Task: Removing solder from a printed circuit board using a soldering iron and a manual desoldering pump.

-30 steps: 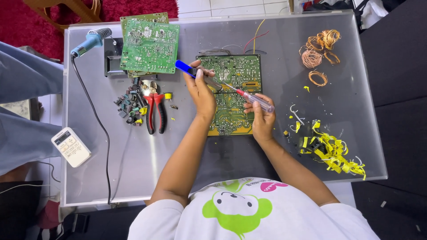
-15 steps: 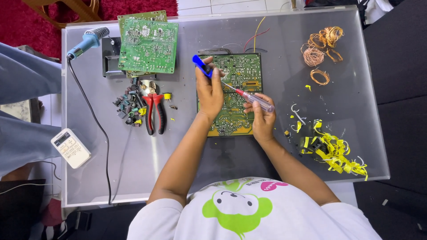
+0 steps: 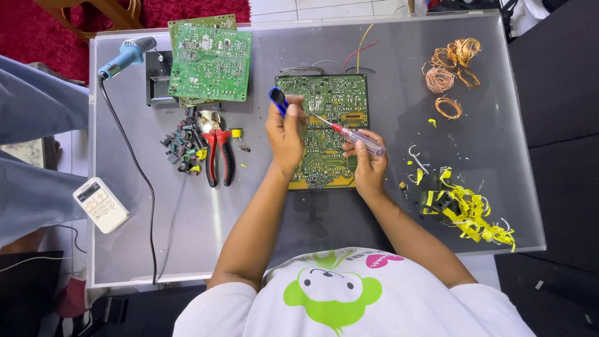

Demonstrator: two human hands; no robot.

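Left of the left hand [image 3: 285, 134], passage is hindered by red-handled pliers [image 3: 218, 155] and scattered components [image 3: 182, 146]. Right of the right hand [image 3: 368, 163], yellow scraps [image 3: 465, 209] and copper coils [image 3: 450, 72] are met; bare glass table [image 3: 312, 231] lies nearer the body.

Left hand [image 3: 286, 133] covers the middle-left strip of the green circuit board [image 3: 334, 100]; components under it are hidden. Blue-handled tool [image 3: 277, 100] is mostly buried in that fist, tip not visible. Right hand [image 3: 368, 163] hides the rear end of the clear-handled screwdriver [image 3: 355, 137]; whether the blade tip touches the board is too small to tell. At the table's far-left corner, a second green board [image 3: 212, 55] overlaps a board beneath it and a black block [image 3: 157, 78], both only partly showing. Small parts pile [image 3: 181, 146] beside the red pliers [image 3: 218, 153]: individual pieces too small to identify. Wooden furniture [image 3: 103, 9] cut off by top edge.
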